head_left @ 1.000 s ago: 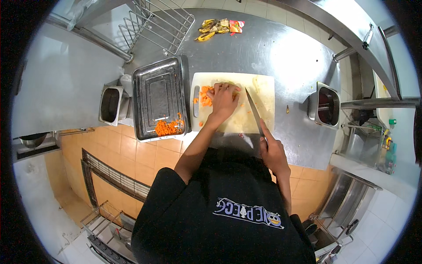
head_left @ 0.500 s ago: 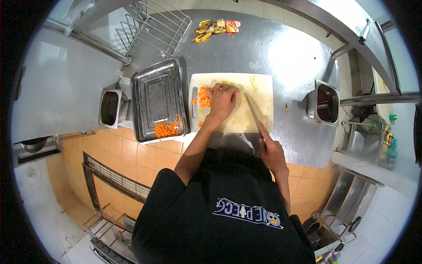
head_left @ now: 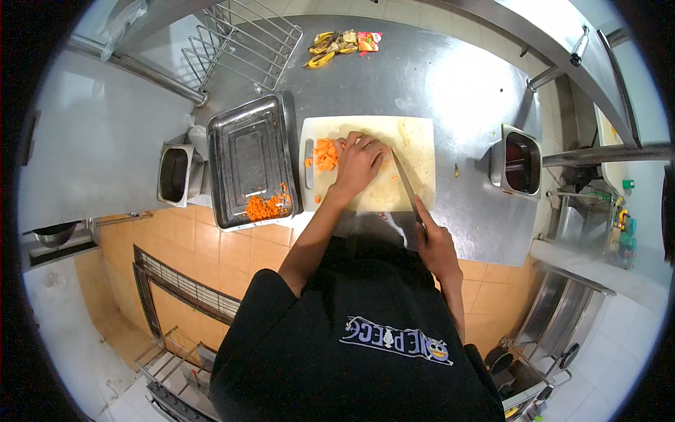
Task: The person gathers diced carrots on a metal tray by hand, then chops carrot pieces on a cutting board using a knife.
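A white cutting board point(head_left: 415, 133) lies on the steel table in front of me. My left hand point(head_left: 358, 166) rests on it with curled fingers; what lies under them is hidden. In a closed grip, my right hand point(head_left: 438, 251) holds a knife point(head_left: 403, 174) by its handle. The blade slants across the board, its tip beside my left fingertips. Chopped orange pieces, apparently carrot point(head_left: 325, 153), are heaped at the board's left, next to my left hand. Finely chopped orange bits point(head_left: 263, 207) sit in the near end of a dark metal tray point(head_left: 216, 151) left of the board.
Banana peels point(head_left: 330, 48) and a red packet point(head_left: 369, 42) lie at the table's far side. A wire rack point(head_left: 246, 43) stands far left. Steel containers flank the work area, one at the left point(head_left: 199, 174), one at the right point(head_left: 498, 165). A steel shelf post crosses at the right.
My left fingertips have shifted slightly to the right and nearer to me, closer to the knife blade. The knife stays in my right hand, almost in the same place.
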Available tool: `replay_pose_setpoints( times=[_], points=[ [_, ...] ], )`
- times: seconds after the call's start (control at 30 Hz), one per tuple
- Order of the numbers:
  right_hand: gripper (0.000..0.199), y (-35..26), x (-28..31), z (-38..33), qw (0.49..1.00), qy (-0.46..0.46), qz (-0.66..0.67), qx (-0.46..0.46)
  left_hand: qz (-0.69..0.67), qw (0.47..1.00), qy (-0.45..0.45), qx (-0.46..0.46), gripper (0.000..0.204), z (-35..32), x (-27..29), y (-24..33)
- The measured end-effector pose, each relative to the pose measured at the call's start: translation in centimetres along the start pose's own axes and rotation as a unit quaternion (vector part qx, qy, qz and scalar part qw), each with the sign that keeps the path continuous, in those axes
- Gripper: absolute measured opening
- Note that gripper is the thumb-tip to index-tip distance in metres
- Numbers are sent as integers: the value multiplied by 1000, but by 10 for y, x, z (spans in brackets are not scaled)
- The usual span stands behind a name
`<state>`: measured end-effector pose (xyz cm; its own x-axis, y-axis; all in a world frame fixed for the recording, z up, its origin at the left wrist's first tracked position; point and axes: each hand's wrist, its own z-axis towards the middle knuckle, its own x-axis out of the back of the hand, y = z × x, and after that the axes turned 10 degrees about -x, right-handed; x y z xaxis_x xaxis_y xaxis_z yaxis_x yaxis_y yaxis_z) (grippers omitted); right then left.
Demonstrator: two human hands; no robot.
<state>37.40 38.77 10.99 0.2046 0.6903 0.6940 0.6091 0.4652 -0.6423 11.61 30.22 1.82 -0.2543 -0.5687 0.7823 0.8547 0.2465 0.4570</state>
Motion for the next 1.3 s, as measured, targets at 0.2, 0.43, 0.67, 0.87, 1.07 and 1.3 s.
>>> replay_pose_setpoints(
  times=[0.2,0.43,0.67,0.87,1.07,1.3],
  points=[
    [65,-2,19,-10,972,-68,224,-10,-63,996,70,3,31,2,3,9],
    [65,6,37,-27,913,-162,326,-187,-41,999,-16,4,15,2,1,-4],
    [70,25,-6,-15,981,-52,183,-27,51,996,-69,-7,7,-1,-1,6],
    [73,16,-11,-12,998,-52,-2,-45,30,999,-28,1,7,-10,-5,6],
    [83,0,-2,-12,997,-36,-55,-39,45,999,-18,-2,7,-10,-2,9],
    [75,-1,-5,-3,994,-26,-102,-10,27,999,-8,20,7,-13,-6,5]
  ],
)
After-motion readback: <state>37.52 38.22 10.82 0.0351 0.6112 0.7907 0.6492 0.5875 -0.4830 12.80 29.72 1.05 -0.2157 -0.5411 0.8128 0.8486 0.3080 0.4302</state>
